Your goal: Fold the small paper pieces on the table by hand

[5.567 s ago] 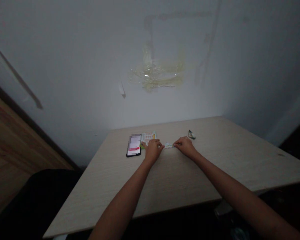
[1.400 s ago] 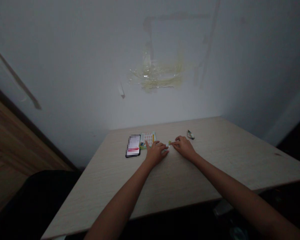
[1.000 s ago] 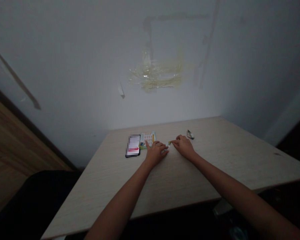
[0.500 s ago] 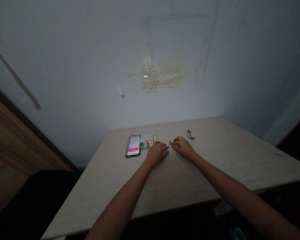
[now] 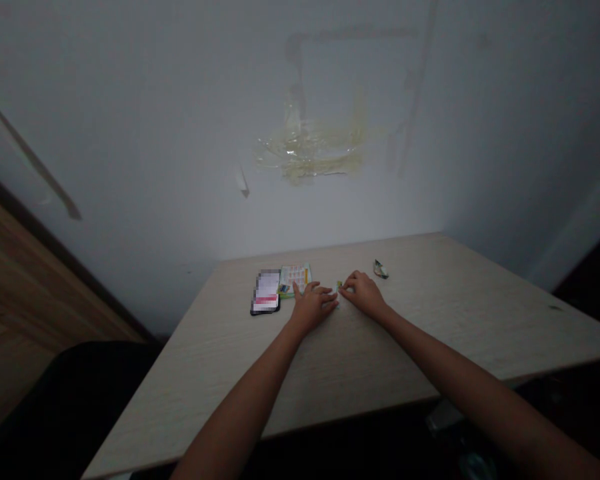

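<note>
Both my hands rest on a pale wooden table (image 5: 360,347) near its far edge. My left hand (image 5: 312,303) lies flat with fingers stretched out, its fingertips on a small white and green piece (image 5: 338,287). My right hand (image 5: 363,292) has its fingers curled and pinches the other side of that piece. Most of the piece is hidden between the two hands.
A phone (image 5: 267,291) lies left of my left hand, with a colourful printed sheet (image 5: 296,276) beside it. A small crumpled wrapper (image 5: 381,269) sits to the right of my right hand. A white wall with tape residue (image 5: 310,150) stands behind the table.
Earlier the hands were further apart with a longer white strip between them. They have since closed in, and the piece between them now shows much smaller.
</note>
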Available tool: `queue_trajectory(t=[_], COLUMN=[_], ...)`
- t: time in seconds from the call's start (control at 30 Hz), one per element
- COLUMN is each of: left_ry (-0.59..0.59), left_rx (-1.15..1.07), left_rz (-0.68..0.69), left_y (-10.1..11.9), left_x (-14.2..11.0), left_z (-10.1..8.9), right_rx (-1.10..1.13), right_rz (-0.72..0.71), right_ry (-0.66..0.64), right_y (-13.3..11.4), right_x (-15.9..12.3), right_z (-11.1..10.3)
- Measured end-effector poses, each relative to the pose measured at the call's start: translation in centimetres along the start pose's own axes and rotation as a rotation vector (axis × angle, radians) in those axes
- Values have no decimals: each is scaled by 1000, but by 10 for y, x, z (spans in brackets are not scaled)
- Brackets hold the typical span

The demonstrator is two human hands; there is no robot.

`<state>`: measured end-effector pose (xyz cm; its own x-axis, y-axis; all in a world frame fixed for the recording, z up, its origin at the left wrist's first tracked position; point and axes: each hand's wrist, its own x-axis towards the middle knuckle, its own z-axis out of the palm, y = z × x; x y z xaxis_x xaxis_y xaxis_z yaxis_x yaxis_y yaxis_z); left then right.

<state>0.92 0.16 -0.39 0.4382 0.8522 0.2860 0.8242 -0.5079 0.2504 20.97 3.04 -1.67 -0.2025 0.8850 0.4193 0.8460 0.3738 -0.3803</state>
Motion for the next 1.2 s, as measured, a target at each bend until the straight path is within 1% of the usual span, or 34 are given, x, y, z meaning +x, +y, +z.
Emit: queue_trajectory(t=[0.17,0.6,0.77,0.97,1.2], left_ry=[21,-13,-30,-2,-10], left_rx=[9,7,18,1,-12], left_rz=[11,-37,-43,-27,-33], left_y=[-1,-1,0,-2,0], left_x=[-1,-1,-1,-2,-2], left_z=[1,-2,-3,-1,-2], right_rx=[4,42,47,47,45], right_rz=[1,-7,-38,-75,-115], right_ry=[-26,-81,-81,-84,-88], right_y=[1,3,5,4,4], right_x=[0,-1,-3,-6,-10], right_z=[-1,-4,-2,-3,-3])
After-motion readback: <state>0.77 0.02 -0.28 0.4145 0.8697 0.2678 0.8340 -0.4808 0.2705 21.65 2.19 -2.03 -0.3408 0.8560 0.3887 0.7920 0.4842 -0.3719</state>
